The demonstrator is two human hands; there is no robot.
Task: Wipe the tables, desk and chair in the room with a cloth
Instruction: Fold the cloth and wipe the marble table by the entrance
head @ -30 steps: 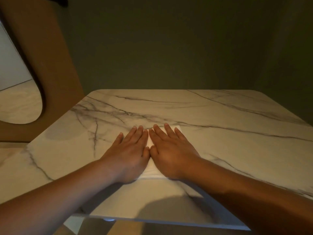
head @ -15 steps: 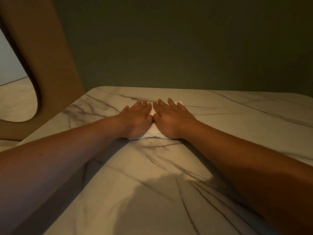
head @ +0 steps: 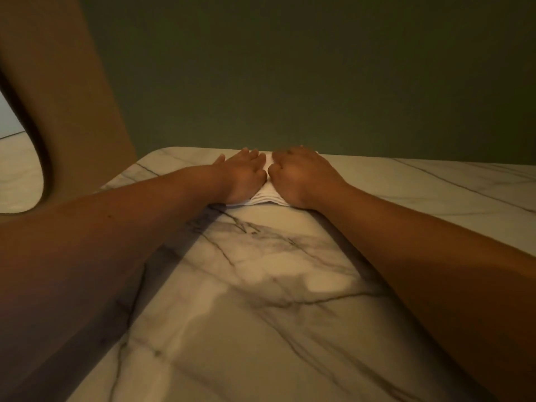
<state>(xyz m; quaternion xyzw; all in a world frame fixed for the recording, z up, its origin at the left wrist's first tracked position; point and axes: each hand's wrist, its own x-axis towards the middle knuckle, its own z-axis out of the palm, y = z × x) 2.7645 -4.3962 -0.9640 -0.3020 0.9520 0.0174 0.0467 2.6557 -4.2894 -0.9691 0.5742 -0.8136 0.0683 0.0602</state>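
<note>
At the far edge of the veined marble table [head: 261,285], the left hand [head: 243,175], fingers flat together, and right hand [head: 301,175], fingers bent from sight, press a folded white cloth [head: 265,198]; soft, light, likely best held under palms.

Bare marble table [head: 261,314] across lower centre and right of frame — open to pass over. Blocked at upper centre by green wall [head: 319,82] just behind the far edge, at upper left by brown curved panel [head: 72,111].
</note>
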